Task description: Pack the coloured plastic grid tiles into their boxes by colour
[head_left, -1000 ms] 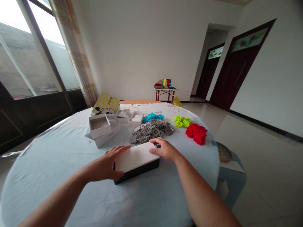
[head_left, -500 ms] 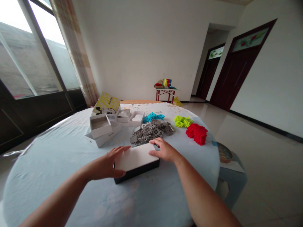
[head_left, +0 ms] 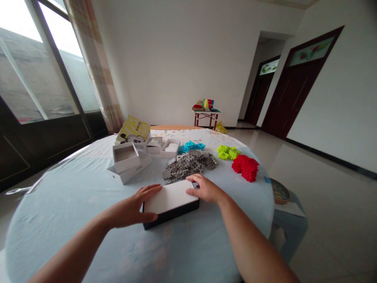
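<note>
A flat box with a white top and black sides (head_left: 169,198) lies on the table in front of me, slightly angled. My left hand (head_left: 140,206) grips its left end, with the thumb along the near edge and the fingers over the top. At the right end my right hand (head_left: 204,188) holds the box, fingertips curled at the far corner and thumb on the white surface. Just behind the box is a heap of grey interlocking plastic pieces (head_left: 188,165). A small dark red bit shows beside my right fingers, too small to name.
Blue (head_left: 191,147), lime-green (head_left: 228,152) and red pieces (head_left: 246,168) sit in piles farther back. Open white boxes (head_left: 126,157) and a yellow cartoon-print box (head_left: 134,130) stand at the back left. Beyond the round table's right edge, a stool (head_left: 293,224) carries a bowl (head_left: 279,191).
Both hands keep their places on the box, which has not visibly moved on the table. The whole view has shifted very slightly.
</note>
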### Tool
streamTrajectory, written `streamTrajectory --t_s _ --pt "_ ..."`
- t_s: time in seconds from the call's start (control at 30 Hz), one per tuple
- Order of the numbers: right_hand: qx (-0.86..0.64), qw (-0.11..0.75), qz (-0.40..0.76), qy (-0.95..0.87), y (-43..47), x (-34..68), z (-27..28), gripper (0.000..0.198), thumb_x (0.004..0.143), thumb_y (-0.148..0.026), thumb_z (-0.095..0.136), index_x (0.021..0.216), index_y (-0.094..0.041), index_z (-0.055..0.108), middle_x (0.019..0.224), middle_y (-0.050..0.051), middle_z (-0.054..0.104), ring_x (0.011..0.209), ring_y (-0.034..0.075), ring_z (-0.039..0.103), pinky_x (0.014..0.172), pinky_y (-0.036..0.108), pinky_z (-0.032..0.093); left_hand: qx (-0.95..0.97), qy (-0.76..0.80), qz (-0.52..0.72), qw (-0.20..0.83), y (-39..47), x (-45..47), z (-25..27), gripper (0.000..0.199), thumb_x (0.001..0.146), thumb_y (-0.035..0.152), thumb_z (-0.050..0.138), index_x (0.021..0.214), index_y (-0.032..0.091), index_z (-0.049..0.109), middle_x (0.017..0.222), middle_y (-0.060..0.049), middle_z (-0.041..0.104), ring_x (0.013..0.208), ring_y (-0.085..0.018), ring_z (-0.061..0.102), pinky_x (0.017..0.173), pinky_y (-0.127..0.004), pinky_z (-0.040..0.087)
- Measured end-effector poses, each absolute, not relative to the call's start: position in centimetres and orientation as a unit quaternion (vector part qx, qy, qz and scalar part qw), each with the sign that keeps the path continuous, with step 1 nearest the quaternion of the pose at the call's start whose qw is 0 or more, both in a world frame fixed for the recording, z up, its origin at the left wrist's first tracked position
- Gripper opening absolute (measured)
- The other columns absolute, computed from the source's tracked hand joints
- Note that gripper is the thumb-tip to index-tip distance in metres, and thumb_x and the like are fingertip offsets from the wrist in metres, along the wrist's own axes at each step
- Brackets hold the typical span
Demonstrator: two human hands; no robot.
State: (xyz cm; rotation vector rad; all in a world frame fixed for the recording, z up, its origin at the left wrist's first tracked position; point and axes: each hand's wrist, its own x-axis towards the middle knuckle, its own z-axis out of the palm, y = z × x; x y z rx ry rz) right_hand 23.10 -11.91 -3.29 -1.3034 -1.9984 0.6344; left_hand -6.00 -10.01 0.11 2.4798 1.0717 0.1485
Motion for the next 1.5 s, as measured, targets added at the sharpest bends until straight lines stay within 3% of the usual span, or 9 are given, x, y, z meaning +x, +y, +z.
streamTrajectory --t_s 0.57,0.7,0.83,0.93,1.07,1.23,1.5 --pt "-0.498 0.3 0.237 -0.778 -12.0 23.2 -3.3 0.052 0.077 -0.043 0.06 0.121 -0.018 0.051 0.119 0.012 0.052 0.109 0.023 0.051 0.095 0.037 0.038 0.891 0.377 0.061 0.245 -10.0 -6.4 0.3 0.079 0.07 0.055 0.06 0.138 0.026 0.031 0.146 -0.01 0.03 0.131 -0.03 0.028 0.105 -0.044 0.026" --pt "-0.509 0.34 0.247 -0.751 -11.9 23.5 -2.8 0.056 0.076 -0.048 0.059 0.122 -0.018 0.049 0.12 0.013 0.052 0.105 0.023 0.054 0.09 0.038 0.042 0.876 0.378 0.093 0.284 -9.6 -6.7 0.6 0.079 0.067 0.053 0.063 0.136 0.026 0.035 0.144 -0.009 0.035 0.128 -0.03 0.036 0.103 -0.044 0.031" --pt "-0.487 0.353 0.246 -0.76 -11.9 23.9 -1.4 0.074 0.066 -0.052 0.067 0.129 -0.02 0.043 0.131 0.013 0.043 0.12 0.025 0.043 0.097 0.04 0.037 0.791 0.433 0.238 0.361 -8.3 -6.9 0.8 0.062 0.075 0.054 0.055 0.129 0.025 0.044 0.136 -0.007 0.047 0.123 -0.025 0.044 0.097 -0.037 0.041" --pt "-0.463 0.269 0.261 -0.803 -12.2 24.0 -0.8 0.101 0.048 -0.049 0.078 0.136 -0.025 0.034 0.143 0.01 0.027 0.132 0.027 0.025 0.107 0.041 0.023 0.699 0.481 0.364 0.384 -7.1 -6.5 0.6 0.056 0.076 0.057 0.05 0.116 0.017 0.055 0.12 -0.012 0.061 0.112 -0.026 0.054 0.092 -0.039 0.045" --pt "-0.459 0.182 0.289 -0.82 -12.0 23.6 -1.2 0.117 0.039 -0.04 0.083 0.139 -0.029 0.024 0.147 0.009 0.018 0.134 0.029 0.017 0.108 0.04 0.019 0.63 0.487 0.436 0.42 -6.0 -5.3 -0.3 0.054 0.075 0.057 0.051 0.101 0.011 0.062 0.101 -0.016 0.069 0.093 -0.027 0.064 0.082 -0.04 0.05" --pt "-0.435 0.171 0.274 -0.84 -11.8 23.4 -1.3 0.107 0.044 -0.035 0.082 0.138 -0.025 0.03 0.138 0.01 0.033 0.125 0.026 0.036 0.104 0.032 0.027 0.588 0.496 0.471 0.431 -4.5 -5.0 -3.2 0.048 0.072 0.056 0.055 0.09 0.013 0.065 0.087 -0.012 0.072 0.083 -0.025 0.067 0.08 -0.039 0.052" --pt "-0.46 0.239 0.255 -0.816 -11.6 27.8 3.2 0.094 0.049 -0.036 0.079 0.133 -0.027 0.038 0.136 0.007 0.035 0.125 0.025 0.036 0.103 0.035 0.028 0.559 0.543 0.436 0.45 -3.9 -6.6 -5.4 0.04 0.075 0.06 0.048 0.08 0.025 0.068 0.086 -0.002 0.074 0.086 -0.026 0.068 0.088 -0.04 0.051"
